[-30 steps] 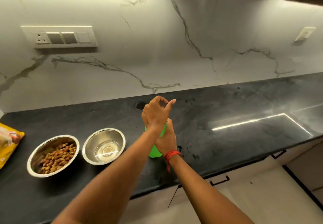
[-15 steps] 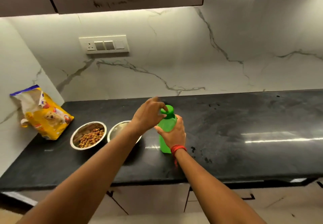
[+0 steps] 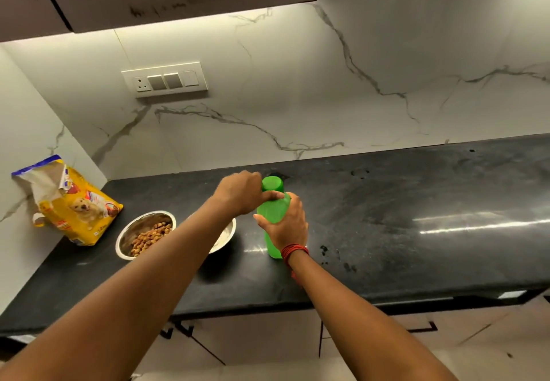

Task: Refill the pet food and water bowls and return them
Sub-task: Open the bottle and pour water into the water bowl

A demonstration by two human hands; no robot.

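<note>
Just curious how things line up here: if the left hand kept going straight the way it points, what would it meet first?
The green bottle: the left hand grips its top. Beyond that, probably the marble wall, though depth is unclear.

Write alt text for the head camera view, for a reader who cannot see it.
A person's two hands hold a green bottle standing on a black counter: the right hand grips its body, the left hand its top. To the left are a steel bowl of kibble, a second bowl partly hidden by the forearm, and a yellow pet food bag.
</note>
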